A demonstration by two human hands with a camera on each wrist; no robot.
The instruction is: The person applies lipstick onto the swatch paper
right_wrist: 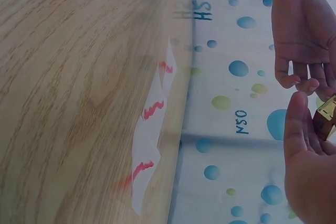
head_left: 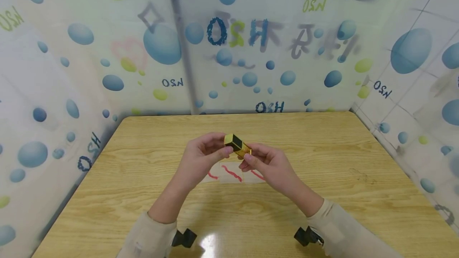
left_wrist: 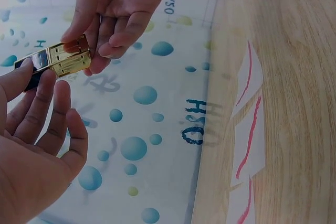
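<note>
A square lipstick tube (head_left: pixel 235 143), gold with black sides, is held up above the table between both hands. My left hand (head_left: pixel 199 160) pinches its black-sided end between thumb and fingers. At the gold end, my right hand (head_left: pixel 276 166) grips with thumb and fingertips. The left wrist view shows the gold part of the lipstick (left_wrist: pixel 70 59) tilted toward the right fingers, while the right wrist view catches only its gold end (right_wrist: pixel 326 116) at the frame's edge. Below the hands, white paper pieces (head_left: pixel 229 176) lie in a row, each marked with a red streak.
The wood-grain table (head_left: pixel 305 138) runs back to a patterned curtain wall (head_left: pixel 305 102) with blue and green drops. Similar walls rise on the left and right. Black devices (head_left: pixel 184 238) sit at both wrists beside the light sleeves.
</note>
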